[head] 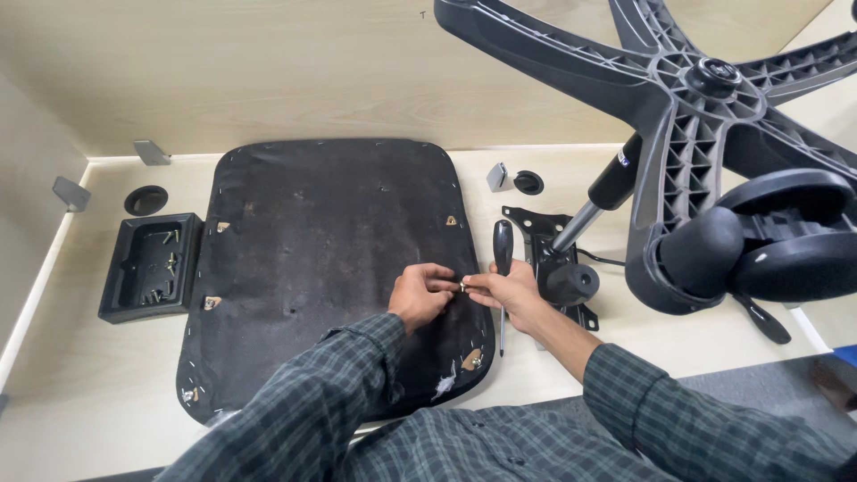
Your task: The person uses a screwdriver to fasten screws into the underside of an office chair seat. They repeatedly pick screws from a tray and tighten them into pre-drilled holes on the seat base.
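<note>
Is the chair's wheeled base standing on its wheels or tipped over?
Tipped over: the wheeled base lies sideways on the table, its ribbed underside facing the camera.

Both forearms, clad in dark green plaid sleeves, entered from the bottom edge of the view and converged toward the centre. The left hand (420, 296) was held palm down with its knuckles raised, its fingers curled inward and its fingertips pinched together toward the right. The right hand (504, 290) lay just beside it, wrist angled to the lower right, with thumb and forefinger extended leftward in a fine pinch while the remaining 3 fingers were folded around a shaft against the palm. The fingertips of the 2 hands met, or nearly met, at 1 point between them.
</note>
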